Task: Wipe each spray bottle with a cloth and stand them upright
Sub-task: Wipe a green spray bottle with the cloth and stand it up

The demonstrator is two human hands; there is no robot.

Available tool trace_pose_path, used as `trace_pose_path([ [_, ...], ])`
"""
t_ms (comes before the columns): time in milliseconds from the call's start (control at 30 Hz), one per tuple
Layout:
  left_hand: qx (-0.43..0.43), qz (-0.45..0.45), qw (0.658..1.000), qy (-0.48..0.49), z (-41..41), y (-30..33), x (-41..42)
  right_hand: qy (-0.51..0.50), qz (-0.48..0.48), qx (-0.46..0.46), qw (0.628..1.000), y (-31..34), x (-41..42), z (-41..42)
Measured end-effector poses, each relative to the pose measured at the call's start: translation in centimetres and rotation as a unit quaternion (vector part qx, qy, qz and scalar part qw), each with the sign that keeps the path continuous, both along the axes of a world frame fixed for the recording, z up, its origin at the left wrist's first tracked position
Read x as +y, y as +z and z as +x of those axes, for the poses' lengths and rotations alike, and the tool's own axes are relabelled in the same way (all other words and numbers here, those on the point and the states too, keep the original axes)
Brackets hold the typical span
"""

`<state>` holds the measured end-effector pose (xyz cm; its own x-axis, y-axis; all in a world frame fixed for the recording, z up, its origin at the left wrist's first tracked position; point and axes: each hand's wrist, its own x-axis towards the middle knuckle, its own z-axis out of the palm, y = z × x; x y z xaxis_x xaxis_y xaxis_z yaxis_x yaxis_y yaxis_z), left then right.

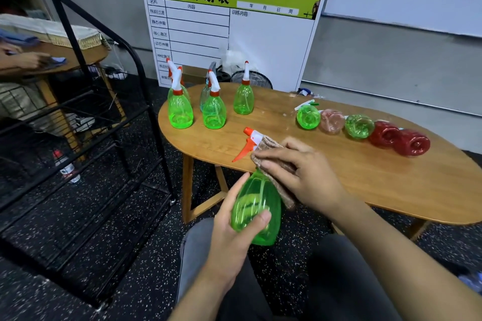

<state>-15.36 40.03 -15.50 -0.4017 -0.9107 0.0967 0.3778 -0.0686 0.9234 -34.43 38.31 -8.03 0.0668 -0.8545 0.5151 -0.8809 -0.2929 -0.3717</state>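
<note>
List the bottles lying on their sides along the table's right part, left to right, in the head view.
Green bottle → pink bottle → second green bottle → red bottle → second red bottle.

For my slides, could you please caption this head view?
Left hand holds a green bottle while the right hand wipes its neck with a cloth.
</note>
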Motion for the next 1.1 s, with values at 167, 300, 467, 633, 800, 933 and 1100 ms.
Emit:
trace_pose_path([
  [167, 0.002, 0.002, 1.000, 0.014, 0.1, 0.1, -0.4, -0.038, -0.039, 0.009, 0.998, 0.4, -0.6, 0.5],
  [300, -0.006, 0.000, 1.000, 0.014, 0.4, 0.2, -0.4, -0.067, -0.065, -0.025, 0.995, 0.3, -0.7, 0.6],
  [467, -0.002, 0.011, 1.000, 0.027, 0.5, -0.1, -0.5, 0.002, 0.001, -0.030, 1.000, 0.7, -0.7, 0.4],
  [633, -0.010, 0.003, 1.000, 0.010, 0.5, 0.1, -0.3, -0.069, -0.042, -0.032, 0.996, 1.9, -1.1, -0.3],
  [800, -0.011, 0.010, 1.000, 0.019, 0.6, 0.2, -0.4, -0.019, -0.002, -0.006, 1.000, 1.5, -0.8, -0.4],
  [933, -0.022, 0.002, 1.000, 0.008, 0.5, 0.3, -0.1, -0.050, -0.024, -0.017, 0.998, 2.0, -0.8, -0.7],
  [1100, -0.028, 0.002, 1.000, 0.005, 0.5, 0.2, -0.1, -0.046, -0.020, 0.005, 0.999, 2.2, -0.7, -0.8],
])
